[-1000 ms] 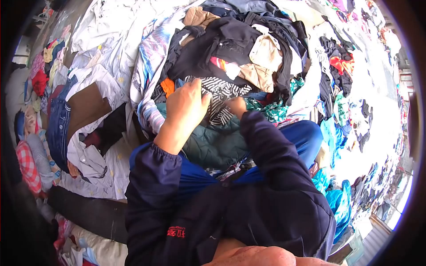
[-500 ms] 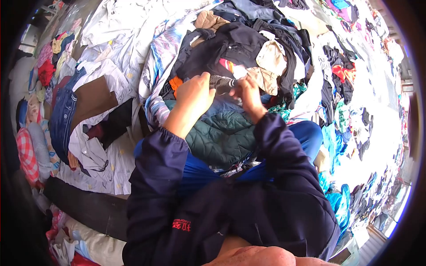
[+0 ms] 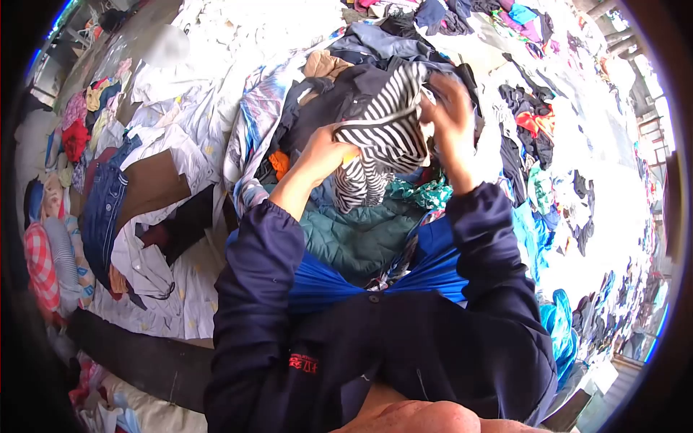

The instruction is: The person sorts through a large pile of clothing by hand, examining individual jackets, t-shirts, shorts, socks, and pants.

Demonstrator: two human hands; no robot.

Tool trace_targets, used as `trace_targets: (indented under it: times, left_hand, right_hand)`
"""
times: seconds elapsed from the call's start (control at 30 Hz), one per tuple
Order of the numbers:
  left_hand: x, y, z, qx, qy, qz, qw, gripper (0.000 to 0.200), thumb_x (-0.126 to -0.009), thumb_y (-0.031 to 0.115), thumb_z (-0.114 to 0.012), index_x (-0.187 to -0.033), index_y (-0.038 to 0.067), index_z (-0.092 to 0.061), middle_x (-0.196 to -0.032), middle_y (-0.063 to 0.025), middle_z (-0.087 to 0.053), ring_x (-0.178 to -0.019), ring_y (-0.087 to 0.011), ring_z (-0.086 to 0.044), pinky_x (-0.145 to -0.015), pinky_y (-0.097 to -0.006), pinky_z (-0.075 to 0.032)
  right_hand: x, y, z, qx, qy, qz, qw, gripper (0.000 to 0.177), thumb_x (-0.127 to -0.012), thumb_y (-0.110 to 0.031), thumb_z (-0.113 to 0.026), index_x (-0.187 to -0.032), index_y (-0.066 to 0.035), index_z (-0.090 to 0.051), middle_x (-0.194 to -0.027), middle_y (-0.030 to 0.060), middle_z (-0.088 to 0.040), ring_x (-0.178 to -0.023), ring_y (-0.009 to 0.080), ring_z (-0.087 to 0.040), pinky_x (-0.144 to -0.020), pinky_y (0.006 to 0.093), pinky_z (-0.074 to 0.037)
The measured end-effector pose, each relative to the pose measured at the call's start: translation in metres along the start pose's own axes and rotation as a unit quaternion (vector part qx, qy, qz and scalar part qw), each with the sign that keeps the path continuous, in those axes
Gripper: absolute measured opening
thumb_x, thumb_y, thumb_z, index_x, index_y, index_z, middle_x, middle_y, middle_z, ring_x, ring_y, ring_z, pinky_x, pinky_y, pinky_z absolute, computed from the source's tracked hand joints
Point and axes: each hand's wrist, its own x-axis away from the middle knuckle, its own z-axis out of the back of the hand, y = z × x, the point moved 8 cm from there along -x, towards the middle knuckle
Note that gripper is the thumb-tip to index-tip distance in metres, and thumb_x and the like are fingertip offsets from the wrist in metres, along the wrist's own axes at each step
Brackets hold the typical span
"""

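Observation:
A black-and-white striped garment [image 3: 386,137] is spread out above the clothes pile, its lower part hanging in folds. My left hand [image 3: 326,155] pinches its left edge, and a small yellow patch shows by the thumb. My right hand [image 3: 453,119] is at the garment's right edge, its fingers smeared by motion, so whether they grip the cloth cannot be made out. Beneath lie dark clothes [image 3: 307,112], and a green quilted garment [image 3: 354,242] is in front of my lap. An orange cloth [image 3: 279,163] sits left of my left wrist.
To the left are a denim garment [image 3: 105,191], a brown cloth [image 3: 155,186] and a red checked bundle [image 3: 41,263]. Black and orange clothes [image 3: 534,119] lie to the right. A bright blue cloth [image 3: 559,325] is near my right elbow. A tan garment [image 3: 326,65] tops the pile's far side.
The striped garment, bunched small between both hands before, is now opened out wide. My right hand has moved right and up, away from my left hand, which still holds the cloth.

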Motion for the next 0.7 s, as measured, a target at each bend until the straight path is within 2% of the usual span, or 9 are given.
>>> trace_targets:
  times: [0.07,0.13,0.17,0.27,0.37,0.4,0.5,0.53,0.7]
  left_hand:
    - [-0.001,-0.015,0.001,-0.035,-0.041,0.036,0.998,0.029,-0.083,0.0,-0.062,-0.11,-0.001,-0.069,-0.084,-0.0004,-0.068,-0.07,-0.0054,-0.059,-0.063,-0.0227,-0.045]
    - [0.01,-0.017,-0.014,0.002,-0.097,0.048,0.994,0.026,-0.083,0.001,-0.063,-0.108,-0.001,-0.069,-0.087,-0.0015,-0.07,-0.076,-0.0071,-0.063,-0.067,-0.0237,-0.049]
    - [0.013,-0.027,-0.022,0.014,-0.123,0.066,0.99,0.024,-0.083,0.002,-0.063,-0.106,-0.001,-0.07,-0.087,-0.0018,-0.071,-0.078,-0.0081,-0.064,-0.068,-0.0246,-0.05]
    - [0.021,-0.03,-0.049,-0.234,-0.238,0.031,0.942,0.037,-0.08,0.012,-0.07,-0.112,-0.005,-0.066,-0.097,-0.0126,-0.074,-0.086,-0.0175,-0.07,-0.077,-0.0335,-0.054]
    - [0.03,-0.025,-0.055,-0.363,-0.244,0.027,0.899,0.041,-0.079,0.028,-0.074,-0.105,-0.003,-0.067,-0.098,-0.0228,-0.072,-0.091,-0.0355,-0.071,-0.079,-0.0416,-0.055]
    - [0.025,-0.023,-0.046,-0.428,-0.203,0.012,0.881,0.042,-0.079,0.032,-0.076,-0.102,-0.002,-0.066,-0.097,-0.0233,-0.072,-0.091,-0.0378,-0.07,-0.079,-0.0434,-0.055]
    - [0.015,-0.007,0.001,-0.531,0.006,0.006,0.847,0.047,-0.082,0.041,-0.076,-0.1,0.001,-0.062,-0.095,-0.0232,-0.07,-0.092,-0.0421,-0.068,-0.078,-0.048,-0.054]
    - [0.011,0.001,0.013,-0.545,0.059,-0.015,0.836,0.046,-0.086,0.041,-0.073,-0.106,0.002,-0.06,-0.098,-0.0231,-0.07,-0.092,-0.0409,-0.069,-0.08,-0.0481,-0.054]
    - [0.004,0.022,0.054,-0.497,0.184,-0.037,0.847,0.053,-0.088,0.04,-0.073,-0.119,-0.001,-0.061,-0.109,-0.0246,-0.069,-0.09,-0.0369,-0.07,-0.079,-0.0445,-0.055]
  right_hand:
    - [0.055,0.061,-0.02,-0.031,-0.1,-0.1,0.99,0.081,-0.083,-0.005,-0.078,-0.15,-0.001,-0.034,-0.141,0.0163,-0.048,-0.096,0.0186,-0.063,-0.077,0.0316,-0.055]
    - [0.108,0.088,-0.057,0.042,-0.231,-0.031,0.972,0.109,-0.071,-0.008,-0.089,-0.156,0.0,-0.02,-0.146,0.0174,-0.044,-0.128,0.0253,-0.052,-0.107,0.0375,-0.045]
    - [0.141,0.117,-0.069,-0.034,-0.234,-0.122,0.964,0.117,-0.069,-0.017,-0.091,-0.157,0.001,-0.016,-0.15,0.0214,-0.042,-0.138,0.0276,-0.044,-0.116,0.0374,-0.035]
    - [0.199,0.153,-0.097,0.002,-0.275,-0.192,0.942,0.062,-0.08,-0.014,-0.084,-0.134,-0.004,-0.056,-0.126,0.0091,-0.066,-0.118,0.0175,-0.061,-0.1,0.0354,-0.049]
    - [0.206,0.146,-0.102,-0.042,-0.193,-0.141,0.97,0.049,-0.084,-0.007,-0.076,-0.13,-0.004,-0.058,-0.114,0.0093,-0.07,-0.103,0.0204,-0.068,-0.094,0.0353,-0.053]
    - [0.196,0.131,-0.103,-0.057,-0.157,-0.067,0.984,0.048,-0.086,-0.006,-0.071,-0.131,-0.003,-0.057,-0.111,0.0105,-0.07,-0.089,0.0213,-0.071,-0.077,0.0336,-0.059]
    - [0.197,0.157,-0.109,-0.063,-0.373,-0.427,0.821,0.046,-0.089,-0.008,-0.068,-0.132,-0.002,-0.056,-0.112,0.0107,-0.069,-0.08,0.0197,-0.071,-0.058,0.0302,-0.06]
    - [0.181,0.161,-0.106,-0.077,-0.378,-0.433,0.815,0.045,-0.091,-0.01,-0.065,-0.134,-0.003,-0.055,-0.111,0.0099,-0.069,-0.073,0.0175,-0.069,-0.047,0.0273,-0.057]
    - [-0.027,0.233,-0.024,0.169,-0.341,-0.356,0.854,0.038,-0.094,-0.02,-0.063,-0.128,-0.004,-0.062,-0.1,0.0123,-0.073,-0.067,0.0205,-0.068,-0.058,0.0325,-0.057]
